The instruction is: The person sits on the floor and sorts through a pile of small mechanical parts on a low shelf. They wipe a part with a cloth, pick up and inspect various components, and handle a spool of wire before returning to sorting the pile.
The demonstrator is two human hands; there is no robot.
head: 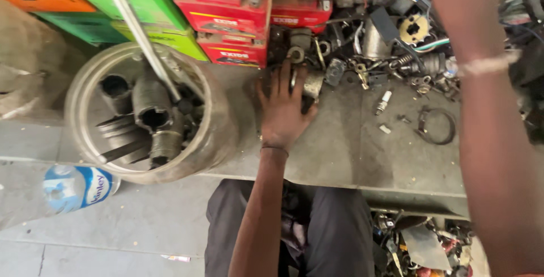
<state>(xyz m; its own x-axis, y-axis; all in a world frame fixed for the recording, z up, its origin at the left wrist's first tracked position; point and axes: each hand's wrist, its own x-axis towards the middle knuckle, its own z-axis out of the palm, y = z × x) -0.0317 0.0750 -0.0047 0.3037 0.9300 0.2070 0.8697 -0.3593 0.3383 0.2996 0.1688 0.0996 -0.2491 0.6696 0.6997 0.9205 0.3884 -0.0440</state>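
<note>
My left hand point(283, 107) lies flat on the grey bench top point(351, 152), fingers spread over a dark grey metal part point(311, 84) that shows beside my index finger. How firmly it holds the part is unclear. My right arm reaches up along the right side, with a pale band at the wrist point(487, 64). Of my right hand point(459, 5) only the back is visible, and its fingers are cut off by the top edge above a heap of metal parts point(385, 33).
A clear round tub point(218, 135) with several dark metal sleeves and a silver rod point(144, 44) stands left of my hand. Coloured boxes point(226, 16) line the back. A spark plug point(383, 102) and a ring clamp point(436, 125) lie to the right. A water bottle point(76, 186) lies lower left.
</note>
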